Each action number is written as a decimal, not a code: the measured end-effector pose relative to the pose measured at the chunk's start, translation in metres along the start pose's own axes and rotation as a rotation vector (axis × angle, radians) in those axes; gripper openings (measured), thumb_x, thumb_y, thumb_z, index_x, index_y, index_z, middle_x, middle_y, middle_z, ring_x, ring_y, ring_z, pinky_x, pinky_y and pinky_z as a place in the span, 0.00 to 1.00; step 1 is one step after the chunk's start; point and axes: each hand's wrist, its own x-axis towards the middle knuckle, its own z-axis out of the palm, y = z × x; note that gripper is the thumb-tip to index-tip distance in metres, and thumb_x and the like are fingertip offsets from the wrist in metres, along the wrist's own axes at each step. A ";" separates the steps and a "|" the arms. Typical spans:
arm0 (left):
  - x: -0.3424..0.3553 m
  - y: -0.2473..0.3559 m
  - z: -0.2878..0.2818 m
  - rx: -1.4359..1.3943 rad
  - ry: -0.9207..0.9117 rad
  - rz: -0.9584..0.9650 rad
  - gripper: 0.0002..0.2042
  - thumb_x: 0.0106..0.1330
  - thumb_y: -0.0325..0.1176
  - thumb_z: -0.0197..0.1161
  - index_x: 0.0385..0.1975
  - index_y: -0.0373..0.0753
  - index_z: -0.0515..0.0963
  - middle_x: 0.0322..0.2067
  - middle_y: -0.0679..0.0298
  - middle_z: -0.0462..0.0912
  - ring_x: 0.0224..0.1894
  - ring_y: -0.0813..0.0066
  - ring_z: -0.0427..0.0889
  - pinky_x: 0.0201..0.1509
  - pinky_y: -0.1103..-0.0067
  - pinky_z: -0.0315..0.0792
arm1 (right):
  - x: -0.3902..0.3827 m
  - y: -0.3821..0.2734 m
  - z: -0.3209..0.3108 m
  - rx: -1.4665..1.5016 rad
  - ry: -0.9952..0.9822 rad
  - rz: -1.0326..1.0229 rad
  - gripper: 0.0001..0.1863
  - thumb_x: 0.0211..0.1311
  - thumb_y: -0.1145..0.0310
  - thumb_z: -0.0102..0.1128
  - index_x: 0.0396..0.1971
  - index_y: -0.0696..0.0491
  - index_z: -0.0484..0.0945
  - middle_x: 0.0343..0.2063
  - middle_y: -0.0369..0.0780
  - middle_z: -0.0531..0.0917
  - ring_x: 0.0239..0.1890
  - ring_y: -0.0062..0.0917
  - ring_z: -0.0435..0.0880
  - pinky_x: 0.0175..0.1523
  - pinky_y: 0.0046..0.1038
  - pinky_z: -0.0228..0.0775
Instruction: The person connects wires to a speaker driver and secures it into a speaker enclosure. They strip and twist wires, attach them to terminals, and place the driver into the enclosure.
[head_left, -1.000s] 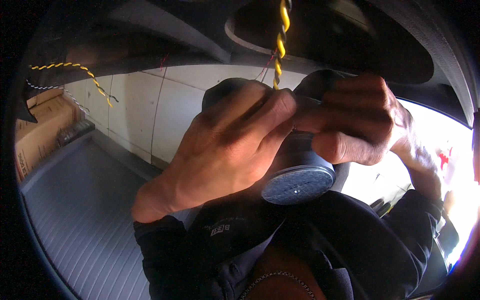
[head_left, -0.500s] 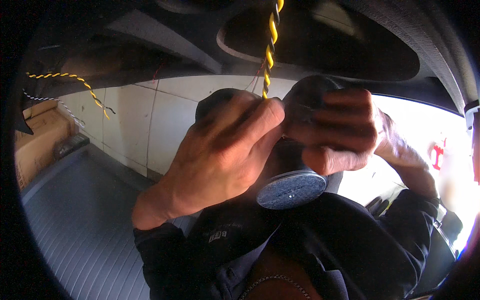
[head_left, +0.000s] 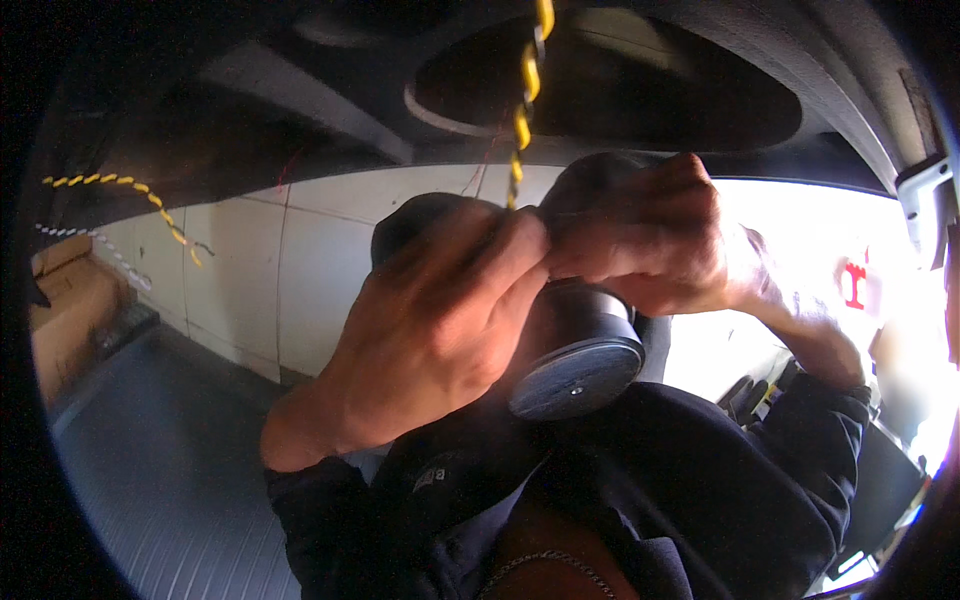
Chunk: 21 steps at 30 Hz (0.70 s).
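A yellow and black twisted wire (head_left: 525, 95) hangs from above and runs down into my left hand (head_left: 440, 310), whose fingers are pinched on its lower end. My right hand (head_left: 650, 235) meets it there, fingers curled against the left fingertips; what they grip is hidden. Just below the joined hands sits a black, drum-shaped part with a flat dark-grey disc (head_left: 577, 378) on its end, tilted toward me. It looks like the magnet end of a speaker. My hands cover its upper portion.
A dark molded panel with an oval recess (head_left: 610, 80) arches overhead. Another yellow-black twisted wire (head_left: 140, 187) and a white-black one (head_left: 90, 235) dangle at the left. A cardboard box (head_left: 75, 295) stands behind a grey ribbed floor (head_left: 190, 470). Bright light comes from the right.
The whole view has shifted slightly. My right thumb has drawn up from the drum-shaped part toward the left fingertips, uncovering more of its side. My left hand keeps its pinch.
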 end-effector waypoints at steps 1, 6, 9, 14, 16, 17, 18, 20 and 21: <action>0.006 0.003 -0.001 0.033 -0.037 -0.003 0.12 0.50 0.19 0.62 0.36 0.28 0.76 0.37 0.52 0.74 0.38 0.53 0.75 0.41 0.66 0.73 | -0.002 -0.007 -0.006 -0.102 0.037 -0.021 0.21 0.38 0.77 0.62 0.39 0.50 0.80 0.24 0.38 0.83 0.22 0.29 0.82 0.25 0.30 0.74; 0.003 0.009 -0.011 0.171 -0.102 -0.051 0.10 0.61 0.25 0.59 0.41 0.32 0.77 0.40 0.46 0.75 0.44 0.44 0.74 0.49 0.59 0.70 | -0.003 -0.018 -0.024 -0.195 -0.162 0.003 0.09 0.43 0.71 0.62 0.28 0.52 0.79 0.30 0.42 0.84 0.30 0.30 0.83 0.32 0.36 0.72; -0.024 -0.020 -0.007 0.221 -0.104 -0.124 0.16 0.65 0.40 0.59 0.47 0.37 0.77 0.46 0.45 0.73 0.51 0.44 0.72 0.56 0.60 0.68 | 0.035 -0.021 0.001 -0.166 -0.225 0.357 0.04 0.46 0.65 0.63 0.23 0.47 0.81 0.22 0.42 0.83 0.29 0.40 0.83 0.34 0.40 0.75; 0.009 -0.007 -0.017 0.216 0.039 0.314 0.07 0.66 0.32 0.57 0.32 0.37 0.81 0.34 0.52 0.78 0.37 0.53 0.80 0.39 0.66 0.75 | 0.031 -0.032 0.015 -0.185 -0.077 0.545 0.06 0.45 0.64 0.62 0.23 0.46 0.84 0.23 0.41 0.84 0.31 0.38 0.84 0.32 0.37 0.74; 0.005 -0.026 -0.023 0.283 0.058 0.411 0.07 0.65 0.32 0.58 0.32 0.38 0.81 0.37 0.52 0.78 0.37 0.54 0.80 0.40 0.66 0.76 | 0.044 -0.024 0.025 -0.178 -0.095 0.671 0.08 0.45 0.63 0.62 0.25 0.49 0.85 0.25 0.42 0.85 0.31 0.38 0.84 0.33 0.36 0.75; 0.005 -0.035 -0.024 0.304 0.066 0.451 0.06 0.65 0.32 0.59 0.32 0.38 0.81 0.38 0.52 0.78 0.38 0.55 0.80 0.41 0.66 0.76 | 0.047 -0.024 0.026 -0.228 -0.122 0.762 0.09 0.45 0.63 0.61 0.25 0.51 0.84 0.25 0.43 0.85 0.32 0.38 0.84 0.34 0.36 0.76; -0.001 -0.044 -0.018 0.187 0.190 0.426 0.07 0.64 0.34 0.60 0.30 0.39 0.81 0.39 0.53 0.79 0.38 0.55 0.80 0.42 0.66 0.76 | 0.051 -0.025 0.035 -0.256 -0.133 0.831 0.10 0.46 0.63 0.61 0.25 0.53 0.84 0.26 0.44 0.85 0.32 0.38 0.85 0.34 0.35 0.76; -0.008 -0.028 -0.020 0.189 0.353 0.388 0.07 0.64 0.36 0.60 0.30 0.40 0.81 0.40 0.53 0.79 0.38 0.56 0.80 0.42 0.65 0.76 | 0.058 -0.027 0.037 -0.240 -0.111 0.922 0.12 0.46 0.64 0.61 0.25 0.57 0.83 0.26 0.46 0.84 0.33 0.39 0.85 0.35 0.34 0.77; -0.012 -0.021 -0.022 0.185 0.430 0.379 0.08 0.64 0.37 0.61 0.31 0.40 0.81 0.41 0.53 0.79 0.38 0.56 0.80 0.42 0.65 0.76 | 0.059 -0.035 0.034 -0.198 -0.052 0.981 0.13 0.46 0.64 0.61 0.25 0.59 0.83 0.26 0.47 0.84 0.33 0.39 0.85 0.35 0.34 0.77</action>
